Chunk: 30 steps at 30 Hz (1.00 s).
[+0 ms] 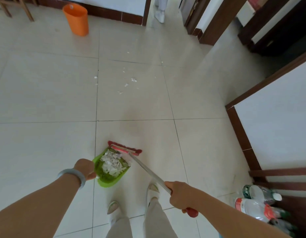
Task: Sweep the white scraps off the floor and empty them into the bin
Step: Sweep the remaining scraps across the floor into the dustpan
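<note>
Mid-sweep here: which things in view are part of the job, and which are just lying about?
Part of the job:
broom, gripped by the right hand
green dustpan, part-filled, held by the left hand
loose white scraps on the tiles ahead
orange bin by the far wall

Just lying about:
plastic bottles at the right
wooden chair legs near the bin

Pale tiled floor (46, 93), white walls (277, 126), brown skirting (242, 136)

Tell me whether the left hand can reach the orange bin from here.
Probably not. The left hand grips the green dustpan near the feet; the orange bin stands far off by the wall. Only open tiles lie between, so walking looks needed.
</note>
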Each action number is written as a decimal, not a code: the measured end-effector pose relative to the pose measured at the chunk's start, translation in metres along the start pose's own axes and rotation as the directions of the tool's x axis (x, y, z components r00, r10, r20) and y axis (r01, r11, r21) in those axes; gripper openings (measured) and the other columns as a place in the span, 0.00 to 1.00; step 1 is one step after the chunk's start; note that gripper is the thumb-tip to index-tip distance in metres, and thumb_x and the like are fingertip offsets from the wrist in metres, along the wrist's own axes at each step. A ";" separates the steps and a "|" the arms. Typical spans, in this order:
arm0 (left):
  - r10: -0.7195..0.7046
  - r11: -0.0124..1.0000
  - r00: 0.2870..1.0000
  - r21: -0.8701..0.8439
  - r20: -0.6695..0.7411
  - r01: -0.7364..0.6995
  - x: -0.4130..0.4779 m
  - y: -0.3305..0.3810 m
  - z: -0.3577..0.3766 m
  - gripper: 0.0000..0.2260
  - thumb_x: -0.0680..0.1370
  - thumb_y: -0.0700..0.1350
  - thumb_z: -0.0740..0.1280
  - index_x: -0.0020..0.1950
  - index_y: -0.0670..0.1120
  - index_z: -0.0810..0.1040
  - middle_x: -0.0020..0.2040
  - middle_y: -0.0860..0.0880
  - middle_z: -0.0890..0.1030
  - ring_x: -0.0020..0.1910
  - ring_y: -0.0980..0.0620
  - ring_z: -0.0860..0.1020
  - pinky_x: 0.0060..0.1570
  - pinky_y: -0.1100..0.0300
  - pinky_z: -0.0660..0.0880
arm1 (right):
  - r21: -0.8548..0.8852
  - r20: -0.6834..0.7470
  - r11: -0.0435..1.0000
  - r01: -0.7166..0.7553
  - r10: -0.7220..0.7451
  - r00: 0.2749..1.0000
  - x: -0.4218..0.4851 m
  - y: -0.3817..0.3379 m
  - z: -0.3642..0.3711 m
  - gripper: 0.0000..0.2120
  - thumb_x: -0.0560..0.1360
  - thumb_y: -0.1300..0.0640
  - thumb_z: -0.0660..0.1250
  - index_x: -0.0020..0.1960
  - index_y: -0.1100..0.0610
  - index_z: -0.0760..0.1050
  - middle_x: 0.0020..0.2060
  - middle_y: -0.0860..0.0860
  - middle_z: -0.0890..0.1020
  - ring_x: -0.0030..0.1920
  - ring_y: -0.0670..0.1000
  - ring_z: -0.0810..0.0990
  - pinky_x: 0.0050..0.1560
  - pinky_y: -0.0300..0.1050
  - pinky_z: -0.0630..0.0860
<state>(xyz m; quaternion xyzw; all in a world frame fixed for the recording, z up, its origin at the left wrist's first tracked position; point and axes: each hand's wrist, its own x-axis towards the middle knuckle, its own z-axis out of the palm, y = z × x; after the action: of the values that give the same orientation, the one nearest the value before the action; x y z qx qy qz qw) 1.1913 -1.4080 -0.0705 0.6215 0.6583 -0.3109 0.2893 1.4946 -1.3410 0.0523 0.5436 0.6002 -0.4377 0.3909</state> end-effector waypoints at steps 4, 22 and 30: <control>0.003 1.000 1.000 0.005 -0.013 -0.003 -0.009 -0.005 0.006 0.13 0.82 0.54 0.54 0.50 0.46 0.71 0.49 0.49 0.76 0.58 0.49 0.78 0.54 0.60 0.72 | 0.102 -0.039 0.995 0.014 -0.010 0.999 0.001 -0.002 0.005 0.18 0.76 0.66 0.55 0.63 0.55 0.69 0.37 0.52 0.72 0.28 0.48 0.72 0.29 0.38 0.73; -0.202 0.927 0.979 -0.317 0.021 0.198 -0.032 -0.033 0.049 0.08 0.82 0.49 0.59 0.47 0.46 0.72 0.39 0.52 0.75 0.43 0.53 0.74 0.43 0.66 0.67 | 0.271 0.031 0.955 -0.120 0.116 0.993 0.056 -0.050 0.053 0.13 0.79 0.67 0.55 0.37 0.57 0.65 0.32 0.54 0.72 0.29 0.50 0.71 0.31 0.43 0.70; -0.158 0.979 0.987 -0.126 0.017 0.159 -0.028 -0.025 0.031 0.20 0.82 0.50 0.57 0.31 0.46 0.62 0.30 0.53 0.63 0.41 0.51 0.70 0.43 0.62 0.64 | 0.287 0.134 0.955 -0.071 0.033 0.990 0.027 -0.055 0.078 0.15 0.73 0.68 0.54 0.57 0.59 0.69 0.33 0.55 0.73 0.26 0.48 0.71 0.29 0.42 0.70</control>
<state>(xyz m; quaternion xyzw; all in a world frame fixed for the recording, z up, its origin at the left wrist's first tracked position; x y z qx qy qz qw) 1.1684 -1.4501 -0.0674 0.5464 0.7232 -0.2924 0.3048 1.4363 -1.4077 0.0077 0.5817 0.4885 -0.5445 0.3557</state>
